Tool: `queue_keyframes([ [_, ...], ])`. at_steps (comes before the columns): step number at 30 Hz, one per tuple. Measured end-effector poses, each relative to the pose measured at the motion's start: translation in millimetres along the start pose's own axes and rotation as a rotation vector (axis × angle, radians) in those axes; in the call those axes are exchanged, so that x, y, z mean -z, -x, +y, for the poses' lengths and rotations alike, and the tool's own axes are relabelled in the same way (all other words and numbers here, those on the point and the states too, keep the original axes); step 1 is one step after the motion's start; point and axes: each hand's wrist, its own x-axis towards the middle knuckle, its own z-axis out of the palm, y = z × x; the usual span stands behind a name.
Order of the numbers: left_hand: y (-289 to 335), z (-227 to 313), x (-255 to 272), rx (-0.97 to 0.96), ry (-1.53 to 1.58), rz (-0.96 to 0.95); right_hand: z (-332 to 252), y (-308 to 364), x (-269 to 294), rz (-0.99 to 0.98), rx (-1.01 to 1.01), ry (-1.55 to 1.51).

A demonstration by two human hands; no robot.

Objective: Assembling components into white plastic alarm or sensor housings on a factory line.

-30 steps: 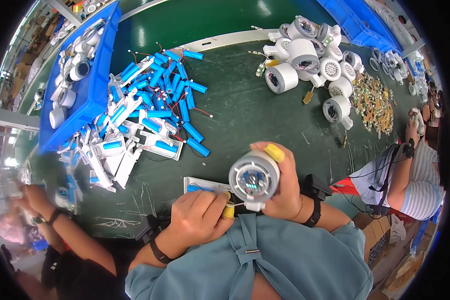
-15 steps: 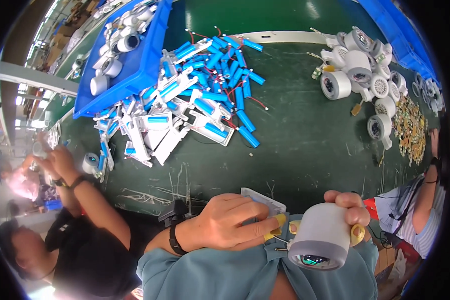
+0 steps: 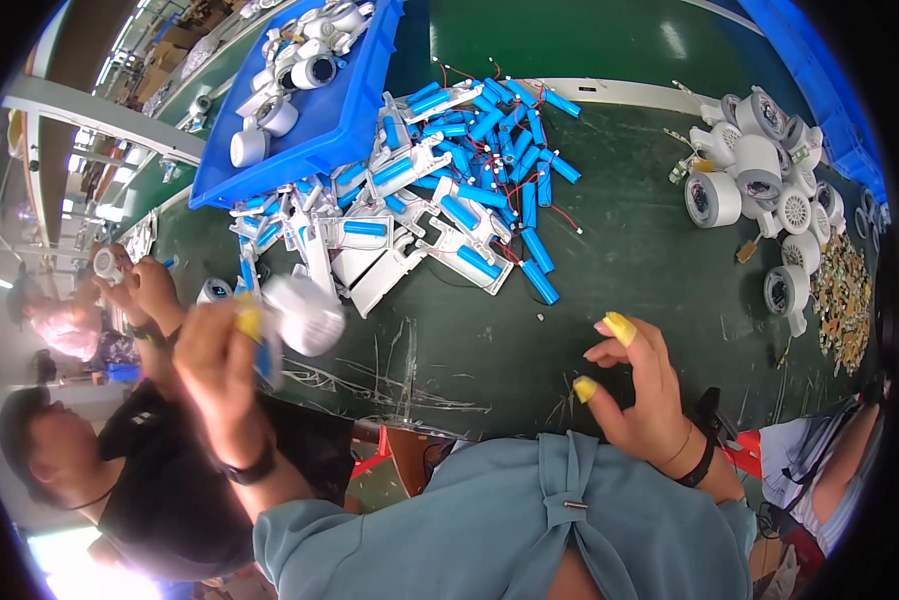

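My left hand (image 3: pixel 220 365), with yellow tape on a finger, is raised at the left, its fingers closed on a white rounded housing (image 3: pixel 305 318). Motion blurs the housing, and a pale part with some blue hangs below it beside my fingers. My right hand (image 3: pixel 645 405) hovers over the near edge of the green table (image 3: pixel 510 370), fingers apart and holding nothing. Yellow tape wraps its thumb and one fingertip. Beyond my left hand lies a heap of white handle shells (image 3: pixel 378 278) and blue cylindrical batteries (image 3: pixel 537 250) with red wires.
A blue bin (image 3: pixel 305 155) of white housings stands at the back left. At right are piled white and grey round housings (image 3: pixel 715 200) and a heap of small circuit boards (image 3: pixel 843 310). A co-worker in black (image 3: pixel 185 480) sits at left; another person's arm (image 3: pixel 845 475) shows at right.
My left hand has swung far left with the white housing. My right hand has let go of the housing and opened over the table edge. The view has shifted slightly.
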Motion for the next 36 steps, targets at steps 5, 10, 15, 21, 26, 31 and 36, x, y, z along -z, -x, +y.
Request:
queue_keyframes([
  [5,-21,-39,-4,-0.065,-0.213,0.12,12,5,0,-0.028,-0.193,-0.01],
  [10,-32,-191,16,0.289,-0.394,0.333,10,3,-3,-0.056,-0.18,-0.01],
  [15,-36,-226,0,0.071,-0.799,0.331,12,3,-3,-0.054,-0.198,0.003],
  [21,-49,-155,-78,0.066,-0.299,-0.428,12,7,5,-0.054,-0.271,0.099],
  [26,-15,-182,-87,-0.074,-0.317,-0.374,17,10,1,-0.06,-0.19,0.128],
  [31,-18,-183,-82,0.148,-0.238,-0.438,17,24,5,0.018,-0.133,0.177],
  [36,-25,-220,-92,0.1,-0.391,-0.437,18,36,43,0.31,-0.184,0.323],
])
